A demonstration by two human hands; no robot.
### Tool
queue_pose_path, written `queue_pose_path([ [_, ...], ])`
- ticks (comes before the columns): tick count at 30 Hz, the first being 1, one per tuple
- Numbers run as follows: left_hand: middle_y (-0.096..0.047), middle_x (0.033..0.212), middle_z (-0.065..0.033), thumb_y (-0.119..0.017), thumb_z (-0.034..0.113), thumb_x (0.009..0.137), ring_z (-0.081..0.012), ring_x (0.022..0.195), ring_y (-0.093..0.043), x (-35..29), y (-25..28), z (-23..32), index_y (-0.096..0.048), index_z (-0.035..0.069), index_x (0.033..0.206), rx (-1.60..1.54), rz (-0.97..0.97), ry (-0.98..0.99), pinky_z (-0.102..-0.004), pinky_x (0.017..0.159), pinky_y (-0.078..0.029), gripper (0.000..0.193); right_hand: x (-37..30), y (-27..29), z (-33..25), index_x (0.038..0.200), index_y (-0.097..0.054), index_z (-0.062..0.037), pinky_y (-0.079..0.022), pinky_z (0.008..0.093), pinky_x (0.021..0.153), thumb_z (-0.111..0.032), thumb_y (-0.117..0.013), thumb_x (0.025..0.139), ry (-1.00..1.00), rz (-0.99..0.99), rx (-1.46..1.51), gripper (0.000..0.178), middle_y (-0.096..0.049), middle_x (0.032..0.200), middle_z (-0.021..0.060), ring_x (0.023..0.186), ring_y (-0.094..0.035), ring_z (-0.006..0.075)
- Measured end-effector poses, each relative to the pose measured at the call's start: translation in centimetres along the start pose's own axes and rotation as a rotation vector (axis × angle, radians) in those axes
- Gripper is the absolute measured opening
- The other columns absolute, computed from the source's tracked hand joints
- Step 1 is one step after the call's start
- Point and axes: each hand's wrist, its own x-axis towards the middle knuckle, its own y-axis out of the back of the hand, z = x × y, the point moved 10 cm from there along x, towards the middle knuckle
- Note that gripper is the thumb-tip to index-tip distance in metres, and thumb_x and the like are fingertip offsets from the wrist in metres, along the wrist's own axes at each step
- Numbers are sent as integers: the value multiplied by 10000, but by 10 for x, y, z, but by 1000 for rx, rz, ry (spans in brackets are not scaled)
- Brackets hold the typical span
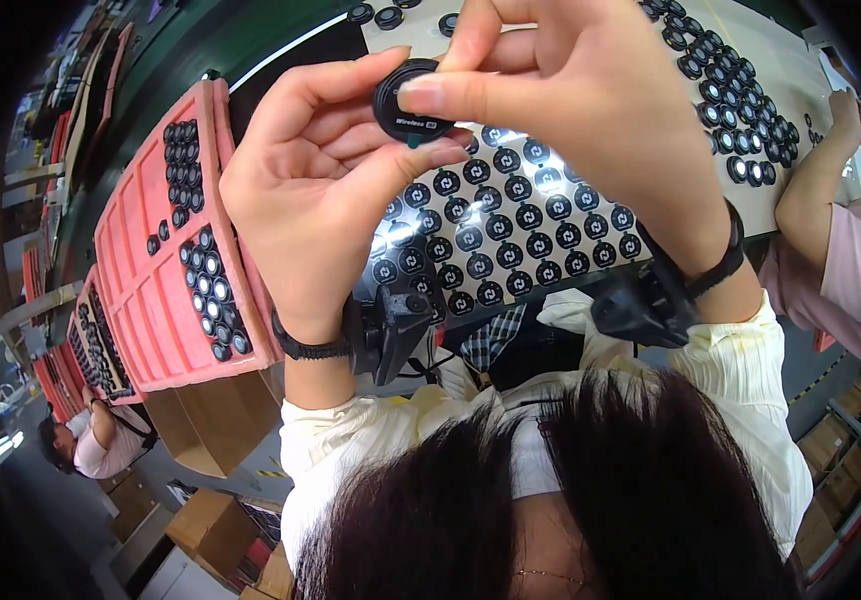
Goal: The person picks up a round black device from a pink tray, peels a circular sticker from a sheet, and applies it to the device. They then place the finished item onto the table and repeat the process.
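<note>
A round black disc (415, 124) with pale print on its face is held up over the table. My left hand (296, 195) grips its rim, thumb below and fingers curled around the far side. The thumb of my right hand (601, 110) presses on the disc's face, with its index finger at the upper edge. A small greenish tab sticks out at the disc's lower rim. Beneath my hands lie rows of round black pieces (529, 215) with white marks, several showing small tabs. Whether my right hand pinches something separate on the disc, I cannot make out.
Left of me, a pink compartment tray (141, 270) holds clusters of black discs, above a cardboard box (201, 420). More black discs (726, 90) crowd the pale table's far right. A co-worker's arm (811, 180) rests at the right edge; another person (101, 440) is at far left.
</note>
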Motion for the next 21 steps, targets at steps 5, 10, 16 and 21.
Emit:
queue_pose_path([
  [5,-565,940,-190,-553,-158,665,-229,823,-599,-5,-15,14,-457,-117,1017,370,-51,-87,-282,729,-517,367,-9,21,-18,1232,-298,-15,-446,227,660,-9,-647,690,194,210,-324,645,-532,791,54,714,-549,130],
  [10,-599,824,-118,-608,-18,719,-159,775,-606,34,-5,-44,-527,-66,877,-110,-100,202,-256,663,-500,184,-26,35,-37,1218,-350,-40,-454,240,711,-28,-656,680,383,401,-672,620,-519,880,67,779,-550,156],
  [16,-526,881,-93,-567,102,796,-169,711,-525,114,48,-190,-497,-38,897,-501,-130,613,-235,686,-443,186,-33,70,-11,1031,-470,1,-437,221,719,-5,-643,703,352,299,-649,371,-525,851,61,773,-541,127],
  [21,-568,736,-68,-648,214,727,-155,637,-545,137,13,-183,-519,-18,895,768,-237,207,-272,598,-441,314,-37,92,0,846,-549,20,-425,201,698,-7,-612,741,265,373,-513,125,-553,775,31,742,-526,94],
])
